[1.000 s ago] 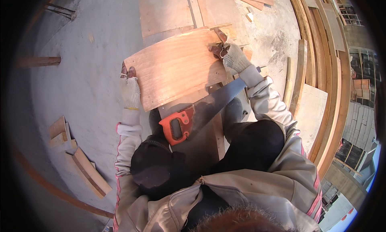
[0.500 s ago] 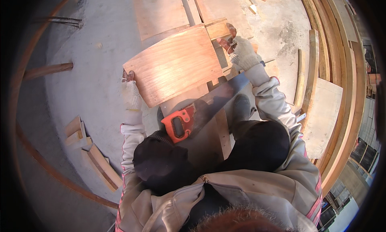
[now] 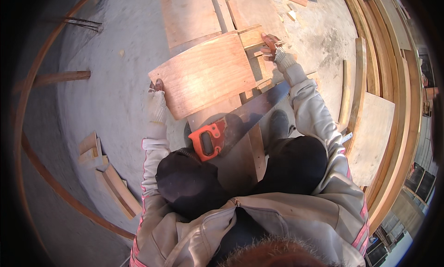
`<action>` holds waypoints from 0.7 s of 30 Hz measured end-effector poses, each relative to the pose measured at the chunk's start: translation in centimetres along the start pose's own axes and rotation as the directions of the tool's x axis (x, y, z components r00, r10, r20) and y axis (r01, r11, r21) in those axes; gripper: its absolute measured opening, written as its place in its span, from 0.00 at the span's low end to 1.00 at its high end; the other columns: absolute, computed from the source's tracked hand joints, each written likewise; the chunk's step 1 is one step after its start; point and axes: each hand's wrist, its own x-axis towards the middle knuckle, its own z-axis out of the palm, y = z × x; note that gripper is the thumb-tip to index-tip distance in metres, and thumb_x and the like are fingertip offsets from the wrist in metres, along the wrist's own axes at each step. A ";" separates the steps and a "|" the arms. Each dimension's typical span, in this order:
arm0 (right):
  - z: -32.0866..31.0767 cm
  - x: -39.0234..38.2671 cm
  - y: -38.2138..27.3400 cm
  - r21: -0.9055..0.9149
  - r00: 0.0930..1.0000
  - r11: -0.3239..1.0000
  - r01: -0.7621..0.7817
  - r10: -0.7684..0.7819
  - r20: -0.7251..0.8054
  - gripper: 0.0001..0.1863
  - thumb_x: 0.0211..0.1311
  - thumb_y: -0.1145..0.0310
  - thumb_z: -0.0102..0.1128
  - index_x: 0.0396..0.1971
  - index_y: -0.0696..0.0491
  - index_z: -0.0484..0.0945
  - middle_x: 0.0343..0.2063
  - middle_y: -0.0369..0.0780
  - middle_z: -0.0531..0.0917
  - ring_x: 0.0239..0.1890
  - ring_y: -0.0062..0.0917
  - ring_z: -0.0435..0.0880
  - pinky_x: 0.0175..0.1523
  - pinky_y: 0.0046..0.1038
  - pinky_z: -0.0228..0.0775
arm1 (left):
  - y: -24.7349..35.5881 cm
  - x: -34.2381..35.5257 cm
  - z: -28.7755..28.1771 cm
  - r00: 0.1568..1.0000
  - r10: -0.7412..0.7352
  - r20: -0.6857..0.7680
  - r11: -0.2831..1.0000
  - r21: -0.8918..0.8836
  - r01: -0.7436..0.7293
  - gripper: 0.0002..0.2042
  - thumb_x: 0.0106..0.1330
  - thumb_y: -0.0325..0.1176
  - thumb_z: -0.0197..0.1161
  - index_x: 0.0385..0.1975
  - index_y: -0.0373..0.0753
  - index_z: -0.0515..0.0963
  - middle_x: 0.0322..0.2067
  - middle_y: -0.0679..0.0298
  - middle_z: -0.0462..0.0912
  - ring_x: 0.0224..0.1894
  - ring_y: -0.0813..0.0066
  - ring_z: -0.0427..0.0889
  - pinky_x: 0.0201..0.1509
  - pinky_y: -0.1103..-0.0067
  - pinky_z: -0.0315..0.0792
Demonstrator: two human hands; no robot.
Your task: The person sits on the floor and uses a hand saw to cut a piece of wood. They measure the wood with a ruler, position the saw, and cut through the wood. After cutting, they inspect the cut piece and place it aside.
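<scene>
A rectangular plywood panel (image 3: 208, 72) lies in front of me over other boards. My left hand (image 3: 157, 92), in a white knit glove with bare fingertips, grips its left edge, thumb on top. At the far right corner is my right hand (image 3: 274, 48), gloved likewise, fingers apart, with a fingertip at the end of a short wood block (image 3: 251, 37). Whether it presses on the block is hard to see. A handsaw (image 3: 240, 123) with an orange handle lies between my knees and the panel, its blade pointing up to the right.
Long timber planks (image 3: 388, 96) run along the right side, with a pale board (image 3: 372, 137) beside them. Larger plywood sheets (image 3: 192, 17) lie on the concrete floor ahead. Wood offcuts (image 3: 113, 179) rest at the left, and a wooden bar (image 3: 74, 77) juts in farther up.
My right hand has shifted slightly up and right, its fingers now turned toward the wood block's end. The left hand keeps its hold on the panel. The whole view has shifted slightly.
</scene>
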 end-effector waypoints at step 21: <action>5.4 -16.8 -21.6 -0.198 0.446 0.442 0.875 -0.895 -0.026 0.33 0.51 0.59 0.77 0.54 0.58 0.73 0.42 0.42 0.82 0.44 0.26 0.82 0.50 0.28 0.74 | -1.2 0.2 -4.9 0.860 0.426 -0.279 0.894 -0.014 -0.448 0.20 0.75 0.47 0.51 0.40 0.32 0.76 0.33 0.62 0.80 0.36 0.75 0.74 0.46 0.74 0.70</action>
